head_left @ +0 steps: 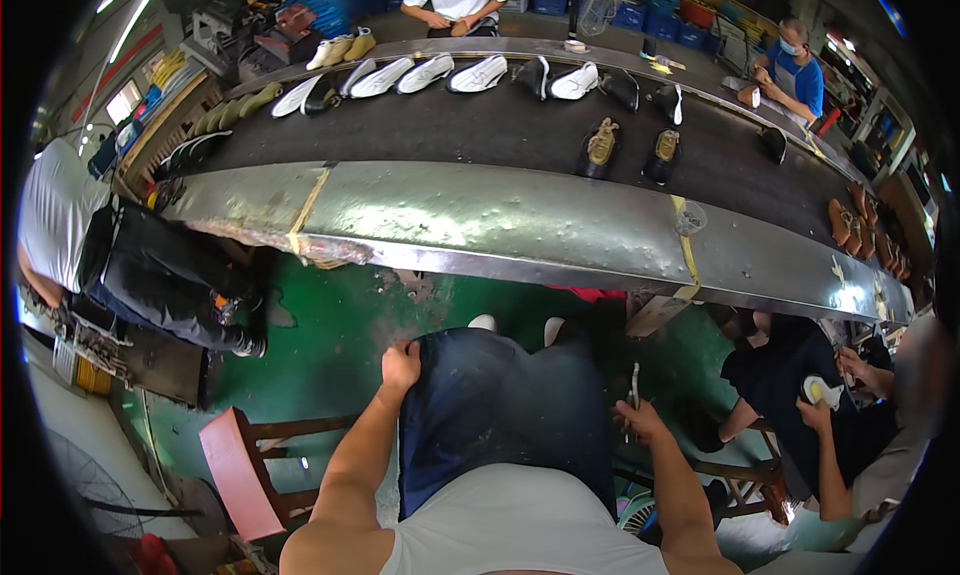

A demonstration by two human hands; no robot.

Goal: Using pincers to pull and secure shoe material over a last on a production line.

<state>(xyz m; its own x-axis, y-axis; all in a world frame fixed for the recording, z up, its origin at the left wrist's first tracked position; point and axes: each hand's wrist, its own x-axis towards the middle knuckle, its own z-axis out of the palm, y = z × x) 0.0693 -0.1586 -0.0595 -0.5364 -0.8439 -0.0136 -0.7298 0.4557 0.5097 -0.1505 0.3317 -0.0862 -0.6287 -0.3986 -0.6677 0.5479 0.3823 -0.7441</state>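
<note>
A dark blue apron (pixel 505 405) covers my lap and legs. My left hand (pixel 401 366) is closed at its upper left edge, fingers curled against the cloth. At the apron's right side, my right hand (pixel 642 422) is wrapped around a slim, curved metal hand tool (pixel 635 383) that points upward; its working end is too small to make out. Both hands are below the workbench edge, apart from the shoes. On the dark conveyor belt (pixel 420 135) ahead lie several white shoe uppers (pixel 478 75) and two dark shoes with tan laces (pixel 601 147).
A metal bench ledge (pixel 440 210) runs across in front of me. A pink-topped stool (pixel 240 475) stands at my left. Close on my right, a co-worker's hand holds a white shoe part (pixel 820 391). Other people work at the far side and left. Brown shoes (pixel 858 230) sit far right.
</note>
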